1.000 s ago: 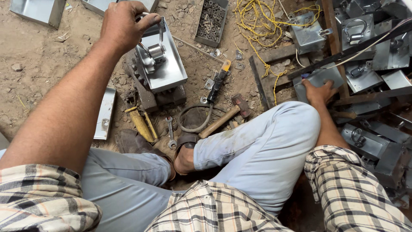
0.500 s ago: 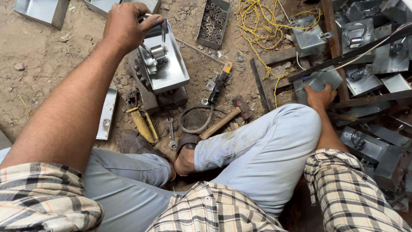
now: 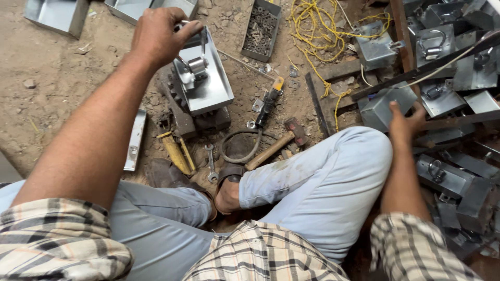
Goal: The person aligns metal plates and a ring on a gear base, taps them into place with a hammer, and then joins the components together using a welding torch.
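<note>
I sit on a dirt floor with my legs folded. My left hand (image 3: 159, 34) grips the far rim of a shiny metal box (image 3: 208, 83) that rests on a dark gear block (image 3: 179, 112). A small metal cylinder part (image 3: 197, 66) sits inside that box. My right hand (image 3: 403, 122) reaches past my right knee and closes on a grey metal box (image 3: 377, 106) lying at the edge of a heap of similar boxes (image 3: 453, 78). Thumb and fingers are on its near corner.
A hammer (image 3: 278, 143), a screwdriver with a yellow tip (image 3: 270, 101), a spanner (image 3: 211, 162), a wire ring (image 3: 239, 147) and yellow pliers (image 3: 176, 153) lie before my foot. Yellow cord (image 3: 312, 31) and a tray of small parts (image 3: 260, 28) lie farther off. Open metal trays (image 3: 57, 14) stand at top left.
My right hand has shifted slightly on the grey box, which has tilted a little. My left hand stays on the shiny box's rim.
</note>
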